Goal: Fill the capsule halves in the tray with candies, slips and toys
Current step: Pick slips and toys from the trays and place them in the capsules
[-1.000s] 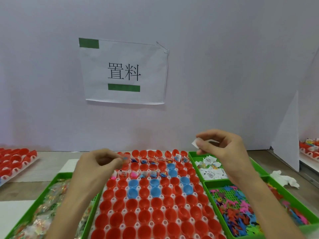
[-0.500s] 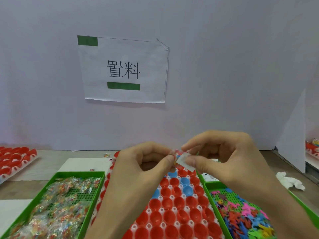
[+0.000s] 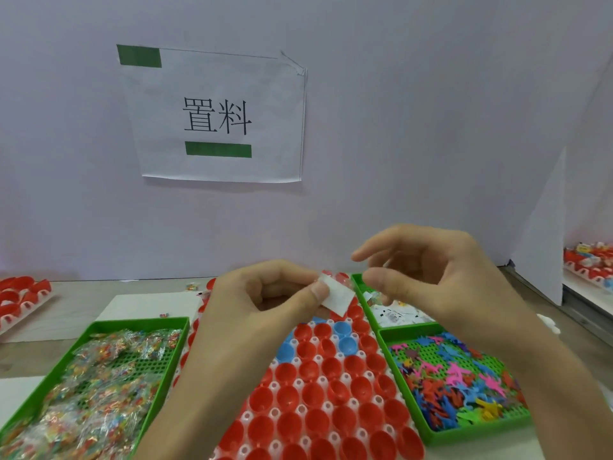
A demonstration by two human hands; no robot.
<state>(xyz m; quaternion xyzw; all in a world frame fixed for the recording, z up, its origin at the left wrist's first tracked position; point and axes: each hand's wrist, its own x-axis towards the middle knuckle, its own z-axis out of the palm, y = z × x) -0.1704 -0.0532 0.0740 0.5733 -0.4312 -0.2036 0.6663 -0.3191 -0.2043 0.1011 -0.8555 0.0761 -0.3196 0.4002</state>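
Between left fingers point(image 3: 313, 293) — pinched slip point(image 3: 339, 298).

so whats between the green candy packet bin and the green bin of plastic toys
The white plastic tray of red and blue capsule halves fills that whole stretch, as the head view shows.

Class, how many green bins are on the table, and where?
3: the candy bin left of the capsule tray, the slip bin right of it at the back, partly hidden by the right hand, and the toy bin right of it in front.
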